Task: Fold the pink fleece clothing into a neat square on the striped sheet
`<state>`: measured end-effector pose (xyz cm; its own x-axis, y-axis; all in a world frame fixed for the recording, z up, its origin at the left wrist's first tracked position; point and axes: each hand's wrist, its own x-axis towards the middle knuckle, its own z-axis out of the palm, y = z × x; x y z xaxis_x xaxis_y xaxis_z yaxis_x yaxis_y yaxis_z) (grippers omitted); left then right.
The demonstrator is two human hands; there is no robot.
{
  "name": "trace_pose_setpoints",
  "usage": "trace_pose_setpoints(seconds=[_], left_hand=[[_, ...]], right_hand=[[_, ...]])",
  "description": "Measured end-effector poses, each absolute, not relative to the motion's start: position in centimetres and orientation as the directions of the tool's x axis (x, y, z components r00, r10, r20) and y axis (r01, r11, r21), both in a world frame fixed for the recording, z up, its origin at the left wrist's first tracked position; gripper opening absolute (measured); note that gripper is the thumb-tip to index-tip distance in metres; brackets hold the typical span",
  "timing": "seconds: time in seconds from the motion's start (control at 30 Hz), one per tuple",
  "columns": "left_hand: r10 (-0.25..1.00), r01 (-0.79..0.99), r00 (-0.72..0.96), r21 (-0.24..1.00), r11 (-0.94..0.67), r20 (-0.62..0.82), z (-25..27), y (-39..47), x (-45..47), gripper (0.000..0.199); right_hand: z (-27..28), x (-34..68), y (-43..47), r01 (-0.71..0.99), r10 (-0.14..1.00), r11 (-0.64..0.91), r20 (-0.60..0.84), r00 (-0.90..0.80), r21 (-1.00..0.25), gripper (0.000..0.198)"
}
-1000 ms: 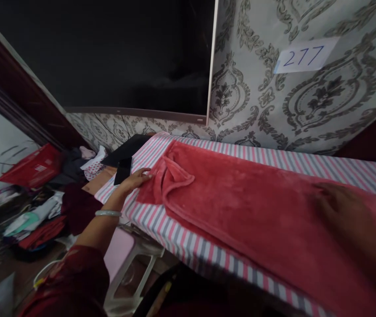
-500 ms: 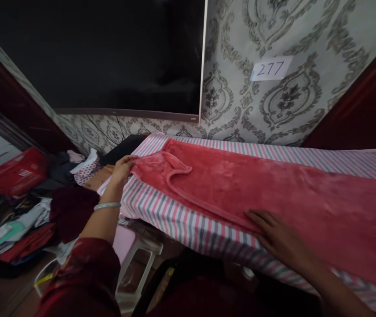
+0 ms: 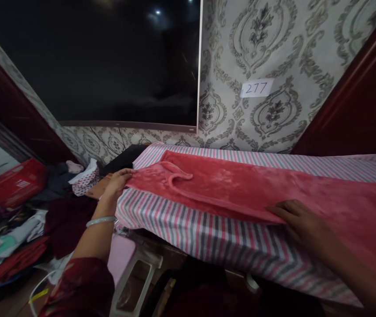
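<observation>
A coral-red plush blanket [image 3: 227,185] lies in a long folded strip on a striped cloth [image 3: 181,220]. My left hand [image 3: 119,181] pinches the blanket's left end, which is drawn out flat past the table's left side. Farther right, my right hand [image 3: 301,220] has its fingers over the near edge of the blanket and grips it there; its thumb is partly hidden. Between the hands, the near edge stands slightly raised, and a curled flap [image 3: 179,174] of the hem lies folded back near the left end.
A large dark television [image 3: 125,66] hangs on the patterned wall above the table, beside a paper label [image 3: 257,88] reading 277. To the left are a red basket [image 3: 12,185] and piled clothes [image 3: 16,237]. A pink-topped stool [image 3: 122,255] stands below the near left corner.
My right hand has slid right along the blanket's near edge, and that edge is now pulled straighter. My left hand keeps its hold on the left end. The view has tilted up slightly.
</observation>
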<state>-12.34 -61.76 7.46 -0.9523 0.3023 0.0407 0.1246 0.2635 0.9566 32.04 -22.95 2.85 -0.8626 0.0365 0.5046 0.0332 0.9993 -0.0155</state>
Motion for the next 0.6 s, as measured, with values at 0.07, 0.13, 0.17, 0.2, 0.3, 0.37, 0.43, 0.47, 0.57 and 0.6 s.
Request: trace_pose_setpoints(seconds=[0.07,0.13,0.17,0.2,0.3,0.37,0.43,0.47,0.57,0.6], left_hand=[[0.319,0.140,-0.947,0.932,0.333,0.028,6.9,-62.5,-11.6,0.027],[0.343,0.158,-0.939,0.890,0.427,0.003,5.7,-63.0,-10.6,0.019],[0.353,0.172,-0.936,0.863,0.475,-0.008,5.0,-63.2,-10.1,0.014],[0.361,0.189,-0.933,0.832,0.521,-0.014,4.4,-63.3,-9.7,0.010],[0.354,0.247,-0.935,0.725,0.643,0.004,3.6,-63.7,-9.0,0.006],[0.331,0.282,-0.942,0.648,0.707,0.049,3.8,-63.5,-8.7,0.006],[0.321,0.326,-0.940,0.585,0.742,0.116,4.3,-62.3,-7.8,0.006],[0.351,0.379,-0.922,0.555,0.741,0.162,4.4,-61.2,-7.1,0.010],[0.612,0.691,-0.720,0.421,0.587,0.327,3.9,-56.3,-3.4,0.034],[0.703,0.784,-0.614,0.380,0.491,0.358,3.5,-54.5,-2.1,0.042]], right_hand=[[3.0,32.6,-22.7,0.048,0.067,0.998,0.469,-0.881,-0.052,0.041],[1.7,33.0,-22.9,0.050,0.081,0.995,0.402,-0.912,-0.089,0.042],[0.7,33.2,-23.1,0.051,0.089,0.992,0.360,-0.929,-0.112,0.044],[-0.4,33.3,-23.3,0.055,0.097,0.989,0.316,-0.944,-0.139,0.046],[-3.2,33.8,-23.8,0.099,0.156,0.964,0.225,-0.962,-0.245,0.053],[-3.9,34.2,-23.8,0.121,0.188,0.941,0.191,-0.963,-0.317,0.051],[-3.8,34.4,-23.6,0.147,0.217,0.912,0.146,-0.965,-0.382,0.047],[-3.6,34.4,-23.5,0.164,0.231,0.897,0.118,-0.966,-0.411,0.048],[-3.2,33.9,-23.6,0.217,0.284,0.856,0.077,-0.956,-0.469,0.058],[-3.2,33.7,-23.7,0.230,0.304,0.847,0.083,-0.949,-0.479,0.061]])
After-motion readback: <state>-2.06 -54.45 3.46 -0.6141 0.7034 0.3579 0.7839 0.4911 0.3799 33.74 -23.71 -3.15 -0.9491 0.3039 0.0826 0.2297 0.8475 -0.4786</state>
